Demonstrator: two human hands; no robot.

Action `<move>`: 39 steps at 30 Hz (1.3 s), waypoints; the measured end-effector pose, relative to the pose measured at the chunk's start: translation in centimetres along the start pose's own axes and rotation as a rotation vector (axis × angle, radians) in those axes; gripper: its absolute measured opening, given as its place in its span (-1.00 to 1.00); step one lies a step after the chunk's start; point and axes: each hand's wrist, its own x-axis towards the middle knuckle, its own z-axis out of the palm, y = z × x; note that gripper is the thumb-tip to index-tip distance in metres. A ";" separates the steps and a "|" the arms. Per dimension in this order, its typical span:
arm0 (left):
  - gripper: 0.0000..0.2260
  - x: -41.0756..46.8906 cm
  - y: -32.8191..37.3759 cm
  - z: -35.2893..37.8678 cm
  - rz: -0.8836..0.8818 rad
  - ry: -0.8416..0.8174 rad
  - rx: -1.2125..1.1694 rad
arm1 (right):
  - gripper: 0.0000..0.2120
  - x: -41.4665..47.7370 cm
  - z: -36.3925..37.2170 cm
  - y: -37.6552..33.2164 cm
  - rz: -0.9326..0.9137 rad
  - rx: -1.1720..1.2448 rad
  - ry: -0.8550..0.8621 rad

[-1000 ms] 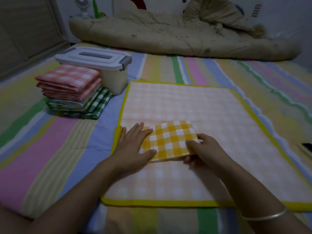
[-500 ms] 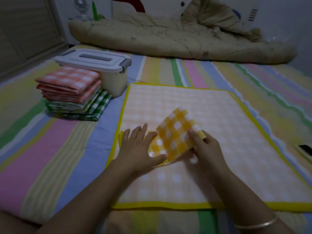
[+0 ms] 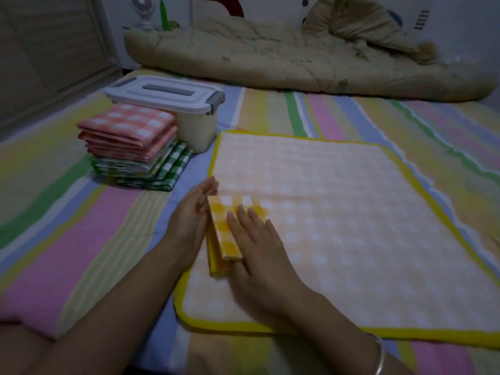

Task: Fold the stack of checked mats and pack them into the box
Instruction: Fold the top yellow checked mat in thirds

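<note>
Left hand: the left hand stood open on its edge, palm flat against the left side of the folded yellow mat, gripping nothing.
Right hand: the right hand lay flat, fingers spread, pressing the mat's top down, not clenched.
Mat: folded small, at the left edge of the pale checked mat spread across centre frame.
Open room: the spread mat's right half was bare; its yellow border ran along the bottom of frame.
Surface: a striped bedsheet, with a beige quilt bunched along the top.
Stack: pink and green folded mats sat left of centre, touching the box.
Box: white box, lid on; contents hidden.
</note>
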 end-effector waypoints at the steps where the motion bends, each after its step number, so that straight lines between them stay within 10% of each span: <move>1: -0.70 -0.1 0.1 -0.5 0.071 0.000 0.098 | -0.25 0.0 0.3 -0.2 0.009 -0.053 -0.053; 6: -0.57 -1.2 -1.0 -1.6 0.650 -0.202 1.199 | -0.06 0.6 0.2 -0.8 0.055 -0.098 -0.240; 10: -0.27 -1.4 -1.7 -2.7 0.486 -0.335 1.570 | -0.01 1.9 -1.9 -0.4 0.099 0.041 -0.379; 15: -0.27 -1.2 -3.0 -3.5 0.510 -0.359 1.705 | -0.67 2.8 -4.2 2.0 0.456 0.518 0.181; 30: -0.33 -1.1 -2.5 -3.3 0.520 -0.330 1.504 | -0.71 4.8 -5.3 2.1 0.607 0.484 -0.119; 39: -0.67 0.8 11.3 -4.2 1.001 0.327 0.922 | -0.79 13.5 -8.0 -4.0 0.543 1.162 0.232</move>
